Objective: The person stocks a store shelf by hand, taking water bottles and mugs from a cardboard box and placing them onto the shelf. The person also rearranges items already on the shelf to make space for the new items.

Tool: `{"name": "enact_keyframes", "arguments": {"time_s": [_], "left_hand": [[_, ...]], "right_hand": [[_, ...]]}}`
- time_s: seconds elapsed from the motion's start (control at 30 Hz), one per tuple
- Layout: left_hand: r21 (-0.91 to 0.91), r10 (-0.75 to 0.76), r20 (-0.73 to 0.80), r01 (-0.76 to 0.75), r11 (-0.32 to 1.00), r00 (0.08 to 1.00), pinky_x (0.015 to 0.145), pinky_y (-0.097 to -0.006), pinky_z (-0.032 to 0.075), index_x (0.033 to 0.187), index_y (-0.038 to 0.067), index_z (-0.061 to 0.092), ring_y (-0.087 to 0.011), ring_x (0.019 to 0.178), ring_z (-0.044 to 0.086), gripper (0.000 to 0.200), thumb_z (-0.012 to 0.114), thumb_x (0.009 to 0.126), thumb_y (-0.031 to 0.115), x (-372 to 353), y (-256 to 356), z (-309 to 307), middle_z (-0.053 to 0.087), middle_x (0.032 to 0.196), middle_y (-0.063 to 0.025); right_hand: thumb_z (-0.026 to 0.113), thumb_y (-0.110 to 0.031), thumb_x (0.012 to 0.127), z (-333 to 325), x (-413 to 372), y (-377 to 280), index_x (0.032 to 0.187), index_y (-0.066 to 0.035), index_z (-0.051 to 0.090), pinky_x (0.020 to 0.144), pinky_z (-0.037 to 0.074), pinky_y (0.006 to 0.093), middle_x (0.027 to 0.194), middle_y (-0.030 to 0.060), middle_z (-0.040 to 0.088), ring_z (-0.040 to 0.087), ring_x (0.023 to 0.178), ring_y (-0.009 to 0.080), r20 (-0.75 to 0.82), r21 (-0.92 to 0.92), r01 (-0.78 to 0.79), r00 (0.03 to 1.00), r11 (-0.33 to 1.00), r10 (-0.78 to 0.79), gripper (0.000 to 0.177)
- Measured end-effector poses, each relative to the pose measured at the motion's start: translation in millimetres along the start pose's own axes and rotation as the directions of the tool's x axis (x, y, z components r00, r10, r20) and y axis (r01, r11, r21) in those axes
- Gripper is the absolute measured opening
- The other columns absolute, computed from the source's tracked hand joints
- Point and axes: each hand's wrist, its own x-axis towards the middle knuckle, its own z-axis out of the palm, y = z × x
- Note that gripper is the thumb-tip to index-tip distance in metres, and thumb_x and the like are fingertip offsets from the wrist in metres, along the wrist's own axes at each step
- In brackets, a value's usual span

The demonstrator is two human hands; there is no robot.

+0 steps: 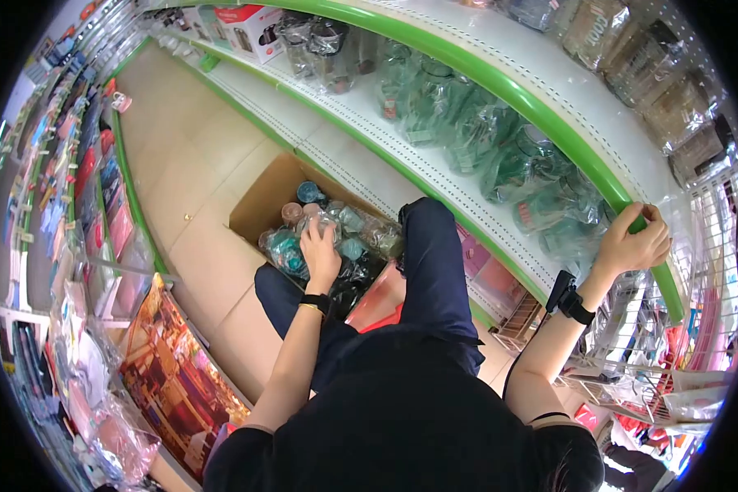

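My left hand (320, 250) is down in a cardboard box (258, 197), its fingers bent over a clear plastic-wrapped bottle (326, 222). Around it lie several wrapped bottles, among them one with a blue lid (309, 192), one with a pinkish lid (292, 213) and a teal one (285, 248). Black plastic (359, 279) fills the near part of the box. On the right, my right hand (638, 239) is curled round the green edge strip (570, 148) of the upper shelf, near its end. Part of the fingers is hidden behind the strip.
Greenish wrapped glass jugs (476, 131) crowd the shelf under the green strip. A boxed appliance (248, 31) stands farther along. My knees flank a red container (379, 297) by the box. Wire racks (631, 369) are at right; hanging goods (98, 221) line the aisle's left.
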Motion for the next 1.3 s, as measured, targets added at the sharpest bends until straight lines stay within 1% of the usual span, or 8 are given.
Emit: {"name": "enact_keyframes", "arguments": {"time_s": [0.23, 0.37, 0.67, 0.87, 1.0, 1.1, 1.2, 1.3], "left_hand": [[0.077, 0.074, 0.317, -0.103, 0.992, 0.945, 0.107, -0.0638, 0.021, 0.14, 0.016, 0.039, -0.0445, 0.14, 0.01, 0.088, 0.079, 0.062, 0.018, -5, 10, -1, 0.011, 0.155, -0.0173], [-0.001, 0.216, 0.397, -0.236, 0.972, 0.892, 0.108, -0.0632, 0.02, 0.136, 0.015, 0.046, -0.0433, 0.14, 0.011, 0.082, 0.078, 0.06, 0.018, -14, 17, 14, 0.015, 0.154, -0.013], [-0.011, 0.172, 0.484, -0.191, 0.982, 0.858, 0.101, -0.0688, 0.027, 0.133, 0.014, 0.048, -0.0509, 0.137, 0.008, 0.078, 0.079, 0.062, 0.021, -13, 23, 29, 0.008, 0.155, -0.0122], [-0.169, 0.249, 0.511, -0.187, 0.968, 0.823, 0.099, -0.0763, 0.012, 0.135, 0.025, 0.048, -0.053, 0.138, 0.003, 0.069, 0.073, 0.071, 0.029, 2, 15, 14, 0.014, 0.155, -0.0113], [-0.128, 0.189, 0.332, -0.154, 0.98, 0.924, 0.102, -0.0732, 0.005, 0.14, 0.015, 0.038, -0.0513, 0.138, 0.003, 0.076, 0.071, 0.074, 0.029, 49, 41, -38, 0.018, 0.153, -0.0164], [-0.177, 0.299, -0.029, -0.299, 0.937, 0.954, 0.107, -0.0655, 0.009, 0.141, 0.005, 0.03, -0.0489, 0.139, 0.008, 0.077, 0.069, 0.077, 0.02, 106, 84, -119, 0.019, 0.15, -0.0232], [-0.171, 0.453, -0.363, -0.536, 0.827, 0.814, 0.111, -0.0577, 0.014, 0.141, 0.004, 0.031, -0.0462, 0.139, 0.014, 0.072, 0.067, 0.079, 0.012, 155, 152, -203, 0.021, 0.149, -0.0225], [-0.11, 0.545, -0.453, -0.651, 0.751, 0.705, 0.112, -0.0542, 0.017, 0.139, 0.005, 0.034, -0.0446, 0.138, 0.018, 0.07, 0.068, 0.078, 0.012, 192, 214, -245, 0.024, 0.148, -0.0213]], "right_hand": [[0.061, -0.026, 0.08, 3, 0, -5, 0.081, -0.008, 0.062, 0.091, 0.036, 0.0428, 0.078, 0.0023, 0.06, 0.055, 0.081, 0.0264, -0.045, -0.033, -0.04, 0.998, 0.999, 0.038, 0.018], [0.061, -0.025, 0.08, 1, 0, -6, 0.081, -0.008, 0.062, 0.092, 0.036, 0.0428, 0.078, 0.0022, 0.06, 0.055, 0.081, 0.0262, -0.039, -0.01, -0.051, 0.998, 0.999, 0.05, 0.017], [0.061, -0.024, 0.08, -4, 2, -8, 0.084, -0.008, 0.061, 0.092, 0.036, 0.0427, 0.077, 0.0031, 0.059, 0.054, 0.081, 0.0261, -0.016, 0.0, -0.015, 1.0, 1.0, 0.015, 0.016], [0.059, -0.021, 0.078, -7, 6, -15, 0.082, -0.008, 0.058, 0.092, 0.035, 0.0416, 0.078, 0.0038, 0.056, 0.052, 0.077, 0.0257, 0.006, 0.01, -0.056, 0.998, 0.998, 0.056, 0.013], [0.06, -0.02, 0.077, -9, 6, -16, 0.083, -0.009, 0.058, 0.093, 0.034, 0.0425, 0.079, 0.0038, 0.056, 0.052, 0.078, 0.0255, 0.009, 0.019, -0.096, 0.995, 0.995, 0.095, 0.013], [0.062, -0.02, 0.073, -10, 6, -16, 0.083, -0.01, 0.058, 0.097, 0.033, 0.0442, 0.08, 0.0043, 0.055, 0.053, 0.081, 0.0257, 0.043, 0.082, -0.114, 0.993, 0.99, 0.11, 0.015], [0.062, -0.019, 0.072, -11, 6, -18, 0.083, -0.01, 0.057, 0.098, 0.032, 0.0448, 0.079, 0.0044, 0.054, 0.053, 0.082, 0.0255, 0.056, 0.09, -0.149, 0.988, 0.985, 0.144, 0.014], [0.061, -0.019, 0.071, -13, 5, -16, 0.085, -0.01, 0.058, 0.099, 0.03, 0.0446, 0.08, 0.0045, 0.054, 0.053, 0.084, 0.0247, 0.072, 0.124, -0.169, 0.984, 0.978, 0.161, 0.017]]}}
